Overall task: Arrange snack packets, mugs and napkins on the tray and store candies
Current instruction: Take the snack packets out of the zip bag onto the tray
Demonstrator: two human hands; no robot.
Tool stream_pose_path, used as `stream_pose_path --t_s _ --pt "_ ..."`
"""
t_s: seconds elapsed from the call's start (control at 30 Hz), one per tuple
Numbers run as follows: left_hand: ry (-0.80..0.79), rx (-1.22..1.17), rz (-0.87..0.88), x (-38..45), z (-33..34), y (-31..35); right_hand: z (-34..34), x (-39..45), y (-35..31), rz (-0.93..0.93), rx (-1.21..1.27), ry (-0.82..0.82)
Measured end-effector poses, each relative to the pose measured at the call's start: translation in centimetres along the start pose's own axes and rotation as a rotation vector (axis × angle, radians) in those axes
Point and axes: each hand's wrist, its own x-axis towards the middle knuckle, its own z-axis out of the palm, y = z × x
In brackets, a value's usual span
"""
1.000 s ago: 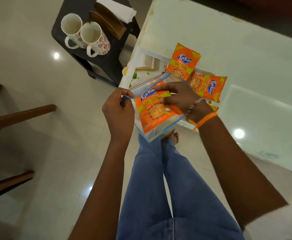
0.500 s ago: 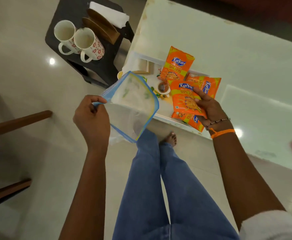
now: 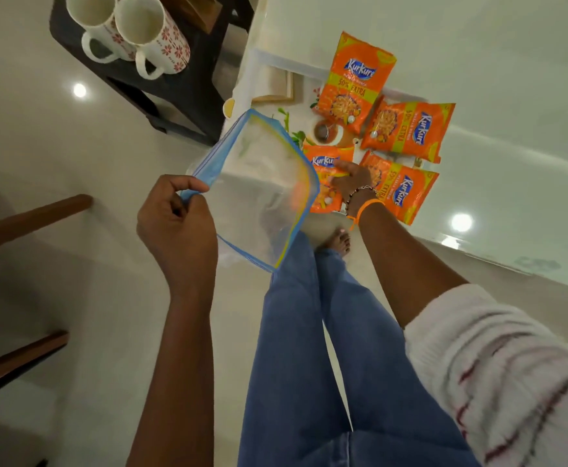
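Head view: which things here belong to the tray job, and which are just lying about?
Job:
- four orange snack packets on the tray
- right hand resting on the nearest packet
- two floral mugs on the dark side table
- empty zip pouch, pinched by the left hand

Lying about:
- wooden chair
- glass table

The person wears blue denim jeans (image 3: pixel 309 365) reaching to the ankle, with one bare foot (image 3: pixel 338 242) showing below the hem. The right arm carries a cream knitted sleeve (image 3: pixel 498 372) pushed up past the elbow (thin dark red stripes run across it). At the right wrist sit a thin orange thread band (image 3: pixel 368 207) and a dark beaded bracelet (image 3: pixel 358 193); the left forearm is bare.
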Motion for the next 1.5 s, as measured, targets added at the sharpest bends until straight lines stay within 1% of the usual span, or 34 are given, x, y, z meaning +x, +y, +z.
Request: stream_pose_path --t_s 0.07,0.17,0.27,0.37,0.4,0.43,0.5,0.53,0.6,0.63,0.67,0.7,0.77,0.83,0.9,1.0,1.03,1.07,1.1,1.13,1.17,1.23,1.27,1.3,1.37,1.4,1.47,1.5 --pt "-0.006 -0.008 -0.017 0.1 -0.1 -0.2 0.0 -0.1 0.1 -0.009 -0.148 0.003" --pt "-0.029 -0.034 -0.028 0.4 -0.1 -0.2 -0.2 -0.1 0.3 -0.025 -0.254 0.03" --pt "-0.055 -0.066 -0.069 0.7 -0.2 -0.1 -0.4 0.3 0.3 -0.053 -0.534 0.006" --pt "-0.083 -0.091 -0.095 0.9 0.1 -0.1 -0.4 0.3 0.4 -0.061 -0.798 -0.068" --pt "-0.093 -0.1 -0.102 0.9 0.2 0.0 -0.4 0.2 0.4 -0.073 -0.9 -0.057" --pt "-0.099 -0.11 -0.109 1.0 0.3 0.1 -0.6 0.0 0.3 -0.099 -0.984 -0.028" --pt "-0.1 -0.13 -0.132 1.0 0.5 0.5 -1.2 -0.5 0.0 -0.191 -1.043 0.002" --pt "-0.094 -0.142 -0.148 1.1 0.5 0.9 -1.6 -0.7 0.0 -0.243 -1.041 -0.046" --pt "-0.079 -0.183 -0.193 1.1 0.6 1.8 -2.8 -1.9 -0.1 -0.317 -1.045 -0.279" --pt "-0.078 -0.221 -0.22 1.2 0.7 2.3 -3.3 -3.1 0.0 -0.35 -1.03 -0.404" --pt "-0.086 -0.269 -0.253 1.2 0.7 2.9 -3.6 -4.5 0.4 -0.364 -0.986 -0.496" --pt "-0.101 -0.329 -0.294 1.3 0.7 3.6 -3.8 -6.1 0.8 -0.367 -0.923 -0.552" --pt "-0.145 -0.472 -0.394 1.5 1.1 4.8 -3.8 -9.1 1.4 -0.384 -0.723 -0.56" --pt "-0.185 -0.59 -0.463 1.4 1.2 6.2 -3.3 -11.8 1.9 -0.396 -0.468 -0.515" --pt "-0.224 -0.654 -0.48 1.0 1.1 8.1 -2.7 -14.0 1.6 -0.487 -0.263 -0.319" --pt "-0.299 -0.762 -0.469 0.5 0.9 10.7 -2.9 -16.1 -0.8 -0.549 -0.019 0.058" --pt "-0.34 -0.822 -0.466 0.4 0.6 11.6 -3.5 -16.3 -1.6 -0.559 0.027 0.109" --pt "-0.397 -0.879 -0.461 0.5 0.4 12.4 -4.3 -16.5 -2.6 -0.562 0.043 0.126" --pt "-0.457 -0.924 -0.456 0.7 0.2 12.8 -5.3 -16.4 -3.5 -0.579 0.051 0.106" --pt "-0.495 -0.921 -0.433 0.9 0.1 13.1 -6.6 -16.5 -4.5 -0.605 0.094 0.075" --pt "-0.507 -0.849 -0.397 1.2 0.1 13.2 -7.9 -16.7 -5.3 -0.617 0.15 0.028" --pt "-0.477 -0.559 -0.288 1.7 0.4 13.0 -10.9 -17.1 -6.4 -0.585 0.314 -0.132" --pt "-0.476 -0.438 -0.259 1.9 0.7 12.7 -12.4 -17.2 -6.8 -0.55 0.393 -0.234" --pt "-0.507 -0.355 -0.264 2.1 1.1 12.3 -13.9 -17.3 -7.0 -0.515 0.461 -0.328" --pt "-0.669 -0.27 -0.328 2.1 2.0 11.9 -16.9 -17.4 -6.8 -0.452 0.538 -0.463" --pt "-0.784 -0.263 -0.36 1.8 2.4 11.9 -18.3 -17.6 -6.7 -0.431 0.551 -0.491" --pt "-1.025 -0.277 -0.361 1.4 3.4 12.3 -20.5 -17.7 -6.2 -0.405 0.59 -0.505" --pt "-1.106 -0.306 -0.331 1.0 3.9 12.7 -21.5 -17.8 -6.1 -0.385 0.6 -0.481"
